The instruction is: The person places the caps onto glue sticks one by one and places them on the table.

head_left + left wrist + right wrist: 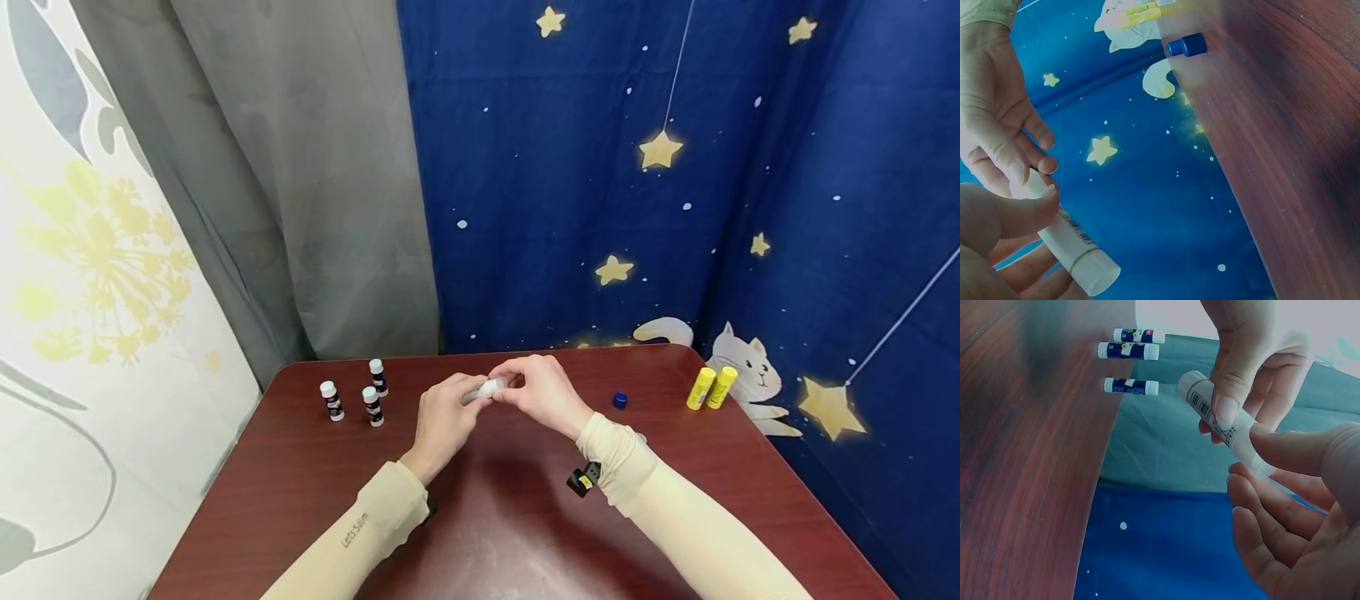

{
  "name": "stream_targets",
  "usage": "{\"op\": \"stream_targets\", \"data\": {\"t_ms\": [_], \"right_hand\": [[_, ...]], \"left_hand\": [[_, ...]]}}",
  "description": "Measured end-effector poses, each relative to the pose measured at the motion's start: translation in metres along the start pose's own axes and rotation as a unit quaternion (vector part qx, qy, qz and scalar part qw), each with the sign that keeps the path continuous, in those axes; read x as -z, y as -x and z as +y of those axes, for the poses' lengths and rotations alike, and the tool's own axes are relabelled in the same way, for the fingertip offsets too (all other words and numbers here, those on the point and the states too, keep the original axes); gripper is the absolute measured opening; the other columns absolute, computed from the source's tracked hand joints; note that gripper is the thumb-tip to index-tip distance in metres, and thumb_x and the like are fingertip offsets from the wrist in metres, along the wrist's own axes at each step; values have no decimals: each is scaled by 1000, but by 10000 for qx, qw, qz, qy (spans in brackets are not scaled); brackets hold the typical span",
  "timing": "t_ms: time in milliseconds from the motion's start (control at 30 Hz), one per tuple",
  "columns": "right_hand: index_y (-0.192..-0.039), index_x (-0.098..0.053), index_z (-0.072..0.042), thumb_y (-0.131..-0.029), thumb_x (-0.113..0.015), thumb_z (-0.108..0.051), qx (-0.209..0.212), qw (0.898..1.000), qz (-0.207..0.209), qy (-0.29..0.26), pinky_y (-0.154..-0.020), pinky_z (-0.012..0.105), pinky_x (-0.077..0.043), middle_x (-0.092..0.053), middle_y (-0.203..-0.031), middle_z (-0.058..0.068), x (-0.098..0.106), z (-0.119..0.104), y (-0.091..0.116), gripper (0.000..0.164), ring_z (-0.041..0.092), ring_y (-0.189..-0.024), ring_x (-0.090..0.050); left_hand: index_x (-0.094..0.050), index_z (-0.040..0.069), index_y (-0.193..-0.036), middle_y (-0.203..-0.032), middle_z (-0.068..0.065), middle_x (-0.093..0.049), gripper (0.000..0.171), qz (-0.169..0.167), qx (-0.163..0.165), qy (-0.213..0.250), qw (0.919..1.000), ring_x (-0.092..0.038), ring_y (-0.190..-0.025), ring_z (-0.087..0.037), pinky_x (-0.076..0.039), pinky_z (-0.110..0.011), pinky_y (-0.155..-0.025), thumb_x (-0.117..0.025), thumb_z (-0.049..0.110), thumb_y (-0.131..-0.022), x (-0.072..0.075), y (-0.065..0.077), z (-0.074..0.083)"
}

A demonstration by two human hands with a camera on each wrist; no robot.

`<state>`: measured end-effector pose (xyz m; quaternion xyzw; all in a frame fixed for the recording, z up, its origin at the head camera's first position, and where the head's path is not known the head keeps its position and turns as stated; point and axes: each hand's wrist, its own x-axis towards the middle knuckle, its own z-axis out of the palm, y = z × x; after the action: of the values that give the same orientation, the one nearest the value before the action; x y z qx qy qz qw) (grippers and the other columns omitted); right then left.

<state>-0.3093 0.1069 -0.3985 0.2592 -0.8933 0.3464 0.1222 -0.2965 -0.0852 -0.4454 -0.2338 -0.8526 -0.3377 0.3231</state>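
A white glue stick (pixel 490 387) with a printed label is held above the table between both hands. My left hand (pixel 447 410) grips its labelled body, and in the right wrist view the left thumb (pixel 1227 411) lies along the print. My right hand (pixel 542 392) pinches the other end of the white tube (pixel 1244 444) between thumb and fingertips. The left wrist view shows the tube's far end (pixel 1102 275) sticking out past the left fingers, a thin line ringing it.
Several navy glue sticks with white caps (pixel 332 401) stand at the table's left. On the right are a small blue stepped piece (pixel 620 400) and two yellow tubes (pixel 701 388) near the edge. Curtains (pixel 555 183) hang behind the reddish-brown table (pixel 495 533).
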Motion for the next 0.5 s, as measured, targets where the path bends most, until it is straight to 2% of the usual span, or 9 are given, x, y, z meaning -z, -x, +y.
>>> {"op": "stream_targets", "data": {"t_ms": [267,500], "right_hand": [[-104,-79,-22,-83,-85,-20,42,10000,-11,-9,-68,30,-52,-70,-86,-12,-4,-1,-1,22,8,-76,-60],[-106,-77,-24,-85,-84,-22,-1,10000,-72,11,-70,30,-52,-68,-87,-14,-6,6,-1,22,8,-78,-60]], "left_hand": [[-80,15,-105,-93,4,-73,28,28,73,-29,10000,-68,-80,-13,-56,-35,-71,-89,13,-78,1,1,-1],[-78,16,-108,-96,2,-72,27,-293,219,112,9993,-67,-81,-16,-55,-37,-74,-86,14,-82,0,1,-5]]}}
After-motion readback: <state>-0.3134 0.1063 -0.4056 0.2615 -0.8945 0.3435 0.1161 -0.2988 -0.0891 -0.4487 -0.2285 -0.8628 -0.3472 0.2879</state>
